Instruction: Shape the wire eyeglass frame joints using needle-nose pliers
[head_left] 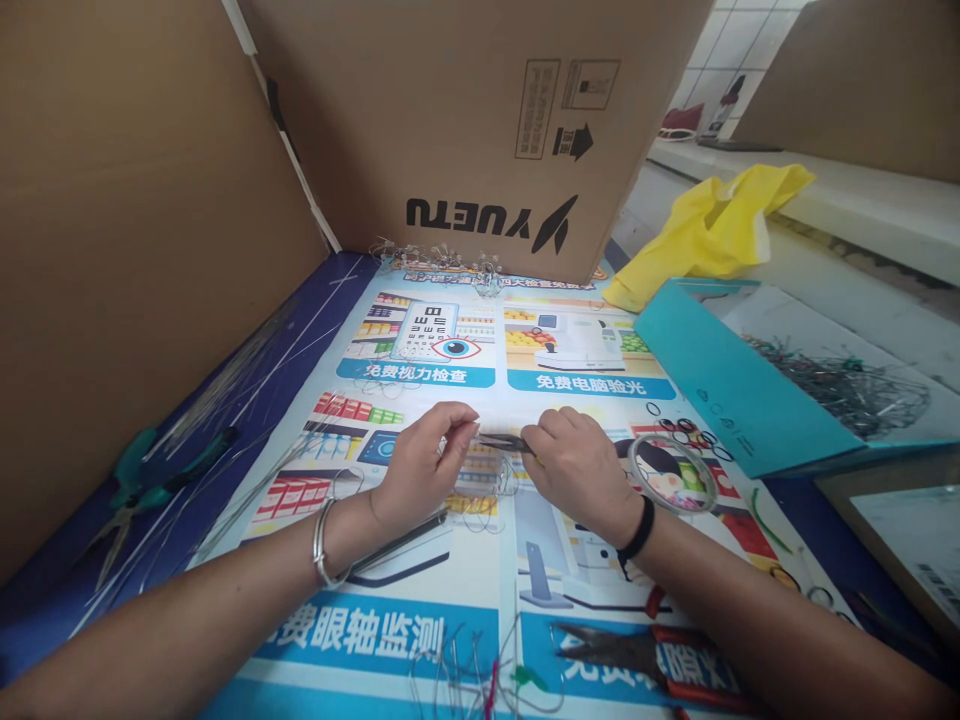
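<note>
My left hand is closed in a pinch over the printed sheet, thumb and forefinger together on what looks like a thin wire, mostly hidden by the fingers. Wrapped round a pair of pliers, my right hand points their dark, narrow jaws left at the pinching fingertips. The plier handles are covered by the palm. Just below the jaws, fine wire loops show above the sheet. A slim dark rod lies under my left wrist.
Green-handled pliers and long straight wires lie left. Red-handled scissors or snips and bent wires are in front. At right are a tape roll, black rings and a blue box of wire pieces. Cardboard stands behind.
</note>
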